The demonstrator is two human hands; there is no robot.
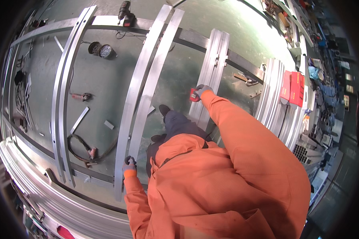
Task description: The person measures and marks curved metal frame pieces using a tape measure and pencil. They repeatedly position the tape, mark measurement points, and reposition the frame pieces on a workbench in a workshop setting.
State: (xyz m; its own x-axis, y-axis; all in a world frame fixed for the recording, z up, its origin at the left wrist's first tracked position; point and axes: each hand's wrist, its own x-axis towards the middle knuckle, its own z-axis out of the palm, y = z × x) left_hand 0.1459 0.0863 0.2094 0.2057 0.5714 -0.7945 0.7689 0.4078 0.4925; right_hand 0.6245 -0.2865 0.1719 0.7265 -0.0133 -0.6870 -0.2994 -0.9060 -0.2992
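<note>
My right hand (204, 89), in a grey glove, is closed on a small red tape measure (194, 95). It is over a bundle of long silver metal bars (214, 63). Lower on the left, my gloved left hand (129, 163) has its fingers curled in beside the near part of a pair of long flat bars (153, 75). Whether it grips a bar edge or something small does not show. The bars lie across a metal frame (191, 38), and both my sleeves are orange.
Another bar pair (68, 87) crosses the frame at left. A cordless drill (126, 14) sits on the far rail. Tubs of small metal parts (106, 51), a red power tool (82, 96) and a cable (77, 153) are on the floor. Red boxes (294, 88) lie on stacked profiles at right.
</note>
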